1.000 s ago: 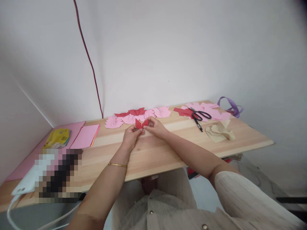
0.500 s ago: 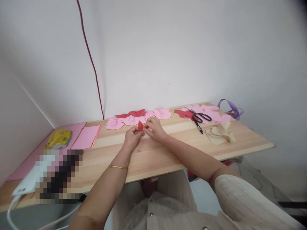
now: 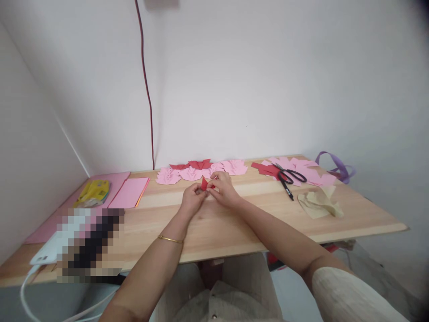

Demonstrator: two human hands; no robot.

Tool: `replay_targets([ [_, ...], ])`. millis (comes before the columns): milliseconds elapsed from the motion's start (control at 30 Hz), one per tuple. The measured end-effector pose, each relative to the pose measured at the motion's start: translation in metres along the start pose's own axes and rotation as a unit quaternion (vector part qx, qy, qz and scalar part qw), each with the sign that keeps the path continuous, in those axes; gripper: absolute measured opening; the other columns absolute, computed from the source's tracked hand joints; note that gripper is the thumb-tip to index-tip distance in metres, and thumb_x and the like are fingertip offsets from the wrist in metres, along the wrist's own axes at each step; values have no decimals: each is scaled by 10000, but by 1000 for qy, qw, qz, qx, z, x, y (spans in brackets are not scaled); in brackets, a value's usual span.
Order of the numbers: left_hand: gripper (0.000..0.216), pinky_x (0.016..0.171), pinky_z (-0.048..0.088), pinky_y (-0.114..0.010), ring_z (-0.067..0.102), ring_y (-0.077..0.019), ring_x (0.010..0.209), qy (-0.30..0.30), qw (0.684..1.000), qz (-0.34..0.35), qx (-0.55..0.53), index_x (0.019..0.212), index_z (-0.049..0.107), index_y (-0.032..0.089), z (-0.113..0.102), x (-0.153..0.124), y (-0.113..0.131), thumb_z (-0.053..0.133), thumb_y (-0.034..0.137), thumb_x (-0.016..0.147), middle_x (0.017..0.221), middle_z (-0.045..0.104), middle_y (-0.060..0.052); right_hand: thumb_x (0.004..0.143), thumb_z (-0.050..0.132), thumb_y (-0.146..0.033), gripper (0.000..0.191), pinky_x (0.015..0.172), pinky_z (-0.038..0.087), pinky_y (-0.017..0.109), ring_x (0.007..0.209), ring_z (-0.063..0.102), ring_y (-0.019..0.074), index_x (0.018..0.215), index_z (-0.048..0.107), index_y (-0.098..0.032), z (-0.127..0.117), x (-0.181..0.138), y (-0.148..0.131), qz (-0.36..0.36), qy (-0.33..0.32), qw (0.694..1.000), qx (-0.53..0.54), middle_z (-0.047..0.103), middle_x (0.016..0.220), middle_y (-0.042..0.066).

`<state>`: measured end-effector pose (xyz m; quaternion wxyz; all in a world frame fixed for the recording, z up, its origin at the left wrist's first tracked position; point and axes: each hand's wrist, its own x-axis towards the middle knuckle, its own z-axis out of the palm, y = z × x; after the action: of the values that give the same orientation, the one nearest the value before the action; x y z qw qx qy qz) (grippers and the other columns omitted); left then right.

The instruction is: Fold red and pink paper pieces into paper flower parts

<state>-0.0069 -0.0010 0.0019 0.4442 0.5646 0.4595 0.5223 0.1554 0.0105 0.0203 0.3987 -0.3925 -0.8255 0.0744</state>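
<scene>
Near the middle of the table, a small piece of red paper (image 3: 204, 183) is pinched between my two hands, one pointed corner standing up. My left hand (image 3: 193, 199) grips it from the left with closed fingers, a gold bangle (image 3: 170, 239) on that wrist. My right hand (image 3: 223, 188) holds the other side, thumb and fingertips pressed together. Just beyond the hands lie folded pink paper pieces (image 3: 169, 175) with cut, raised edges, and folded red pieces (image 3: 200, 164) sit behind them. The hands cover part of the held paper.
To the right lie black-handled scissors (image 3: 291, 175), a black pen (image 3: 287, 190), red strips (image 3: 264, 169), pink cut-outs (image 3: 306, 170), crumpled beige paper (image 3: 320, 203) and a purple ribbon (image 3: 338, 165). Pink sheets (image 3: 129, 192), a yellow packet (image 3: 94, 192) and a white cabled device (image 3: 47, 252) occupy the left.
The whole view has shifted, so things appear a little lower and further right. Both hands keep their pinch on the red paper, with barely any change of pose.
</scene>
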Motion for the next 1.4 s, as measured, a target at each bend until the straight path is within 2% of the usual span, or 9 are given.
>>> replay_targets([
  [167, 269, 684, 457, -270, 595, -152, 672, -3, 1000, -6, -19, 844, 680, 147, 1, -1, 3, 733, 280, 616, 738, 675, -19, 852, 550, -300, 155, 930, 293, 434, 1095, 382, 256, 819, 674, -213, -2, 0, -1, -4, -9, 1000, -13, 509, 1164, 87],
  [400, 247, 618, 416, -238, 537, -130, 612, 2, 999, 19, 32, 817, 694, 134, -2, -1, 3, 729, 278, 619, 685, 643, -4, 839, 573, -297, 131, 927, 288, 454, 1129, 366, 270, 830, 678, -220, -1, 0, 1, -15, -23, 1000, -14, 515, 1219, 84],
  [533, 228, 612, 403, -230, 521, -122, 616, -1, 999, 26, 45, 790, 690, 137, -2, -2, 6, 730, 283, 620, 692, 637, 2, 849, 561, -275, 131, 914, 299, 435, 1106, 389, 254, 809, 671, -216, 1, 0, 2, -24, -26, 999, -7, 551, 1181, 81],
  [667, 258, 614, 421, -243, 534, -129, 603, 1, 1000, -10, 2, 796, 697, 139, 1, -2, 5, 755, 284, 590, 670, 639, 0, 834, 578, -262, 100, 930, 309, 431, 1083, 443, 242, 866, 657, -209, 3, 0, 3, -28, 5, 1000, 12, 578, 1119, 93],
  [800, 272, 628, 440, -260, 556, -132, 588, 8, 998, -47, -45, 788, 695, 132, 2, -2, 5, 772, 295, 585, 637, 641, -10, 762, 640, -252, 345, 926, 366, 411, 1043, 520, 228, 1093, 578, -182, 3, 2, 6, 12, 21, 996, 83, 600, 1089, 105],
  [867, 277, 648, 452, -268, 574, -136, 598, 12, 996, -58, -71, 770, 694, 130, 2, -2, 6, 788, 292, 566, 635, 649, -19, 720, 669, -276, 409, 871, 421, 372, 959, 567, 202, 1101, 561, -175, 2, 3, 7, 68, 9, 986, 155, 622, 1035, 87],
  [967, 276, 672, 467, -274, 588, -133, 605, 10, 992, -75, -106, 734, 690, 126, 3, -3, 9, 809, 277, 537, 633, 656, -26, 691, 682, -330, 320, 748, 472, 313, 787, 600, 160, 952, 580, -175, 1, 3, 10, 158, -42, 941, 295, 646, 863, 34],
  [1100, 296, 659, 477, -272, 581, -117, 590, -9, 986, -86, -141, 754, 694, 124, 4, -4, 9, 819, 287, 541, 647, 654, -23, 659, 718, -344, 359, 682, 477, 281, 682, 596, 132, 941, 565, -183, 0, 3, 12, 202, -51, 887, 412, 631, 751, -6],
  [1400, 339, 634, 462, -263, 583, -125, 586, -41, 990, -84, -103, 833, 709, 127, 3, -4, 4, 804, 335, 583, 658, 664, -29, 648, 733, -425, 297, 698, 478, 286, 704, 610, 152, 768, 655, -165, 5, -1, 14, 207, -72, 872, 437, 679, 766, 25],
])
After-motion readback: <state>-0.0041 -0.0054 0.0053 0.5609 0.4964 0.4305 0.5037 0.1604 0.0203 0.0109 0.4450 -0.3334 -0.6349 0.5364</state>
